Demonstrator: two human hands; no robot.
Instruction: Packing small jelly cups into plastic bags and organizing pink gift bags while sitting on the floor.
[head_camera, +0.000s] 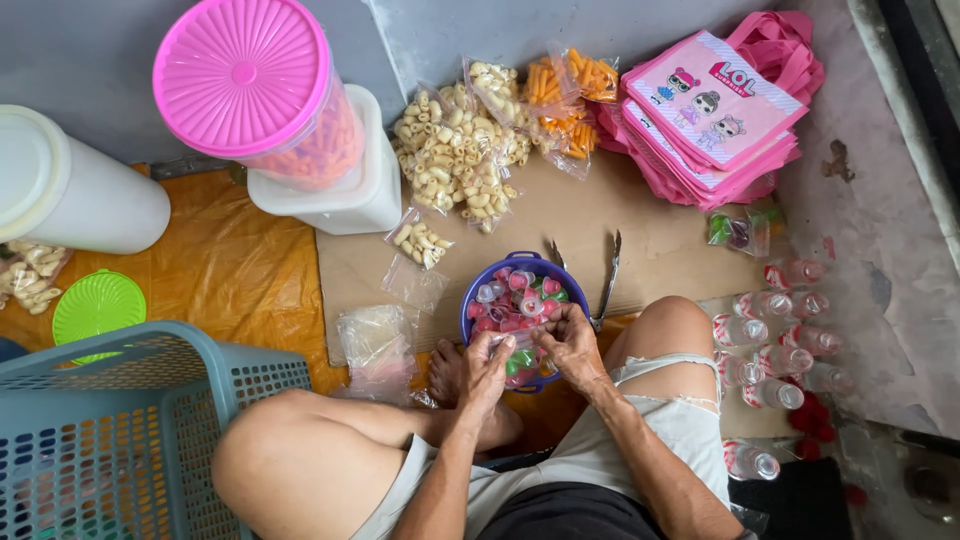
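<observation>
Seen from the head camera, a person sits on the floor with knees spread, both hands over a purple bowl (478, 296) filled with small jelly cups (518, 292) in pink, red and green; too many overlap to count. The left hand (487, 366) is curled narrow at the bowl's near rim, its fingers pinching a small clear bag with green pieces. The right hand (572, 345) is also closed narrow, fingertips touching the same bag from the other side. One pair of metal tongs (607, 282) lies on the cardboard sheet (650, 240) just right of the bowl. Beyond it sit a heap of bagged snack puffs (455, 155) and about four orange snack bags (560, 100). A stack of pink tote bags (715, 110) lies at upper right. Roughly ten small bottles (775, 330) lie right of the knee. One pink-lidded jar (255, 85) stands on a white container (340, 195); one blue basket (110, 430) sits at lower left.
</observation>
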